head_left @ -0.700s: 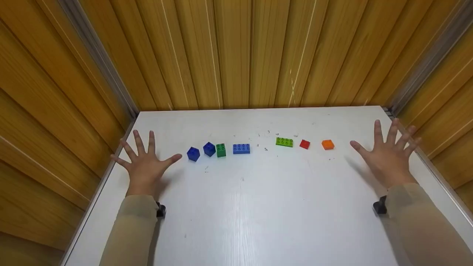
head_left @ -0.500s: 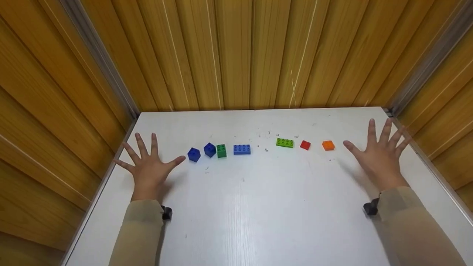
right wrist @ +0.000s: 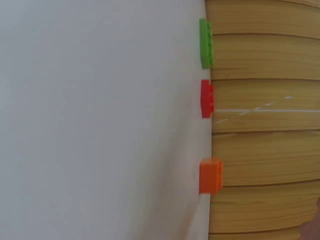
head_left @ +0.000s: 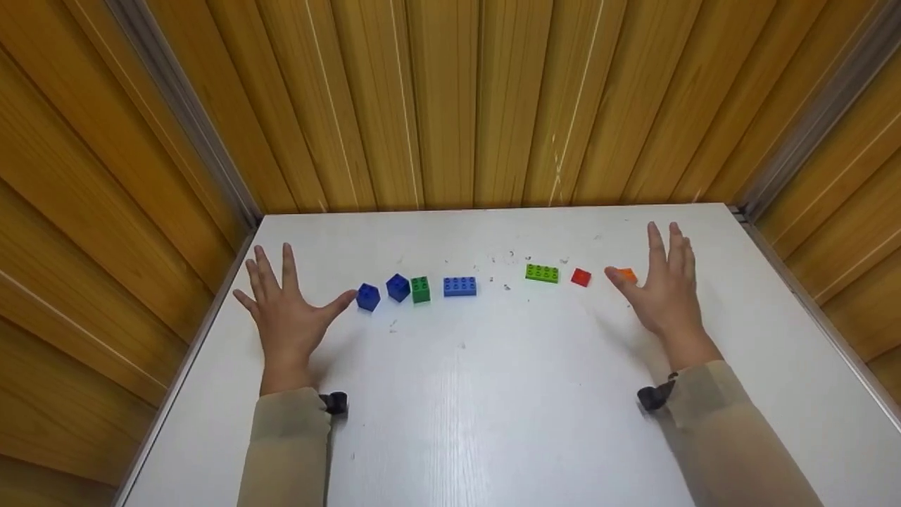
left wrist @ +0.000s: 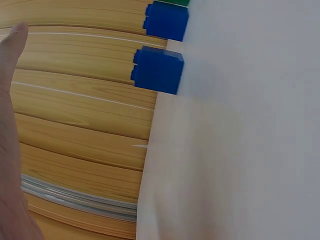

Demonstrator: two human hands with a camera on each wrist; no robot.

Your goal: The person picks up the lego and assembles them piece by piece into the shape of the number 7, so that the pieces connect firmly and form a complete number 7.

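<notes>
Left hand (head_left: 288, 320): well left of the light blue brick (head_left: 460, 286), fingers spread apart, nothing held. Thumb tip overlaps the edge of the outer dark blue block (head_left: 368, 298) in the head view; the left wrist view shows a gap. A careless inward sweep could knock that block into the inner dark blue block (head_left: 398, 287), between it and the brick. Green block (head_left: 421, 289) just left of the brick, close against the inner one; whether touching, cannot tell. A wide grasp there might drag both.

Right of the brick, in order: lime brick (head_left: 542, 273), low and likely awkward to pinch; red block (head_left: 581, 277); orange block (head_left: 627, 273), farthest out. Right hand (head_left: 665, 303) beside it, thumb wide of the nearly straight fingers, holding nothing. Thumb partly hides the orange block from above; misjudged depth could tip it.
</notes>
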